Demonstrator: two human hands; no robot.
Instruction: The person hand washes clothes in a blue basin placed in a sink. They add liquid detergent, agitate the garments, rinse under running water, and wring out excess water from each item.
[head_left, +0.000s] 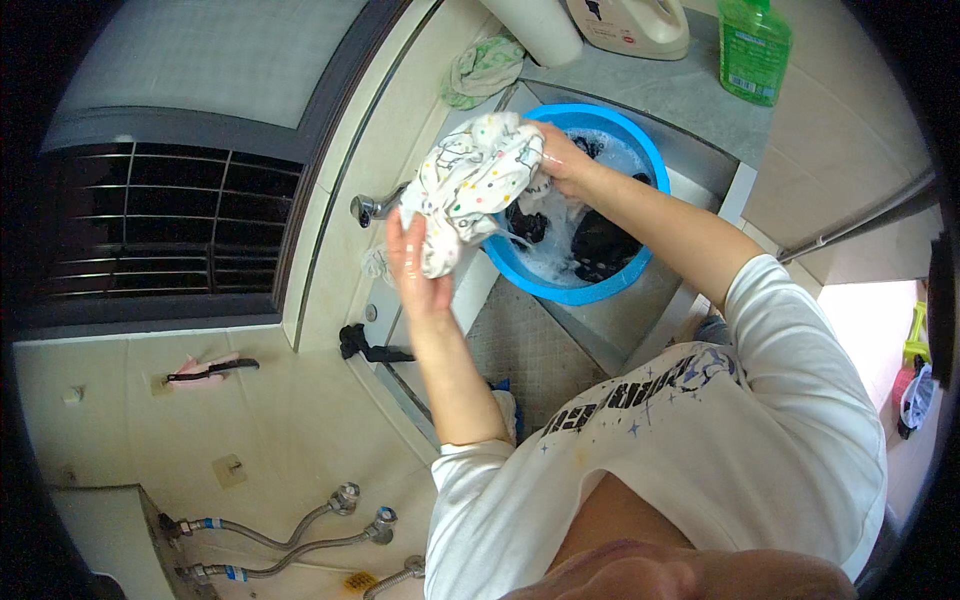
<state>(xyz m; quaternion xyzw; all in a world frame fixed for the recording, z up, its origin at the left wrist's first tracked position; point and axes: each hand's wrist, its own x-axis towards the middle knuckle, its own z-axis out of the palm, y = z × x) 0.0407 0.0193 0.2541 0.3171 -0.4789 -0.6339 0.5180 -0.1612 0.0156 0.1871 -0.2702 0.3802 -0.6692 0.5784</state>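
Note:
A wet, bunched white cloth with coloured dots and line drawings (480, 169) is held up between my hands, over the left rim of a blue plastic basin (574, 298). My right hand (562, 161) grips its right side, with the fingers partly hidden behind the fabric. At the lower left end, my left hand (421, 274) holds the cloth against its fingers and palm. Dark fabric (606, 244) lies in sudsy water (551, 247) inside the basin. A thin trickle of water runs below the cloth. The basin stands in a metal sink (694, 157).
A chrome faucet (366, 210) is just left of my left hand. A green-and-white rag (484, 71), a beige jug (634, 30) and a green liquid bottle (756, 52) stand or lie beyond the sink. Black cloth (367, 346) hangs over the left ledge. A barred window (172, 217) is farther left.

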